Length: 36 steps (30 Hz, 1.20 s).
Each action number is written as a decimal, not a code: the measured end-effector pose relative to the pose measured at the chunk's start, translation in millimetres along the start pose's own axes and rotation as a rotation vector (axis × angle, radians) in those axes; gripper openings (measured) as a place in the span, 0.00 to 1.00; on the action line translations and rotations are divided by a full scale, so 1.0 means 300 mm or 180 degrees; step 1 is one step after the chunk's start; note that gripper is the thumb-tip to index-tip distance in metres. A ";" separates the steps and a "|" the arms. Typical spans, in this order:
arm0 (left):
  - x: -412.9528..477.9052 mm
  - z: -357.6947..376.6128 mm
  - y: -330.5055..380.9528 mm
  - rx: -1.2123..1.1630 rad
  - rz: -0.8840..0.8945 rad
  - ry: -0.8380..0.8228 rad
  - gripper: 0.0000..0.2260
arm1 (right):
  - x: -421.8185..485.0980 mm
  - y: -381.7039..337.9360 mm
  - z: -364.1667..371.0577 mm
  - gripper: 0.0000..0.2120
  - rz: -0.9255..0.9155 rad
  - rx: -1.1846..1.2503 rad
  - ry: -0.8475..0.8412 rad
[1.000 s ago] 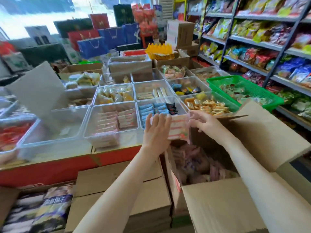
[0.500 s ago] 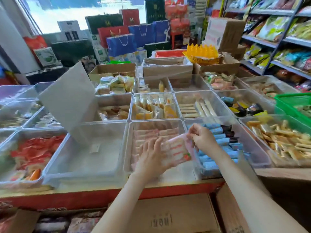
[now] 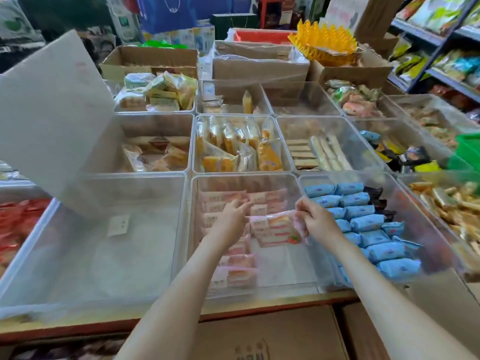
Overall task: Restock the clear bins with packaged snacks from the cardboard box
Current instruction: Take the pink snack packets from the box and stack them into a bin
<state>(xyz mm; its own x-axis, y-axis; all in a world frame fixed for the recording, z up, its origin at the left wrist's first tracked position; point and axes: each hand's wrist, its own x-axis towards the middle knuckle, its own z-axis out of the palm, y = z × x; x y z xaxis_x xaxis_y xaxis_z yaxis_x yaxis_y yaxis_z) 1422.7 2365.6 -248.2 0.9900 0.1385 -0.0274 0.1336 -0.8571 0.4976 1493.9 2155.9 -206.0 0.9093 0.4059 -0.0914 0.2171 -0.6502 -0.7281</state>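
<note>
A: So, what is the right hand [image 3: 318, 220] doing?

B: It pinches one end of a small bunch of pink snack packets [image 3: 275, 228] between thumb and curled fingers and holds them just above the floor of the middle front clear bin [image 3: 241, 175].

A: And the left hand [image 3: 230, 216]?

B: It reaches in over the same bin, fingers loosely extended toward the other end of the bunch. Blur keeps me from telling whether the fingertips touch it. I see no grip on anything.

A: What lies in that bin?

B: Rows of matching pink packs [image 3: 220, 197] run along its left side and far end.

A: And the neighbours?

B: Just to the right is a bin packed with blue packets [image 3: 363, 219], with a few dark ones at the back. To the left is a bin [image 3: 135, 175] with a small white label [image 3: 118, 224] on its floor and its translucent lid [image 3: 52, 120] tilted up.

A: And in front?

B: A closed cardboard carton [image 3: 259, 339] sits below the table edge, between the two forearms.
</note>
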 end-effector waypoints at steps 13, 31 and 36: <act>0.099 0.127 0.012 0.1001 -0.0274 0.0013 0.11 | 0.128 0.059 0.179 0.28 0.0538 -0.1690 -0.0823; -0.126 0.029 0.452 0.0224 -0.0359 0.0300 0.15 | -0.201 -0.049 -0.114 0.21 -0.0097 -0.0917 -0.0387; -0.299 0.010 0.748 -0.0158 -0.0013 0.0517 0.13 | -0.416 -0.033 -0.333 0.16 -0.0274 -0.0907 -0.0037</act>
<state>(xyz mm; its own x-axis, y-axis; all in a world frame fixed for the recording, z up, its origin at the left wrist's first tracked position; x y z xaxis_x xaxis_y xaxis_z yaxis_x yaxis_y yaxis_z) 1363.9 2159.5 -136.6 0.9685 0.2237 0.1090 0.1312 -0.8314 0.5399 1413.8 2047.4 -119.6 0.8794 0.4737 -0.0465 0.3857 -0.7665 -0.5135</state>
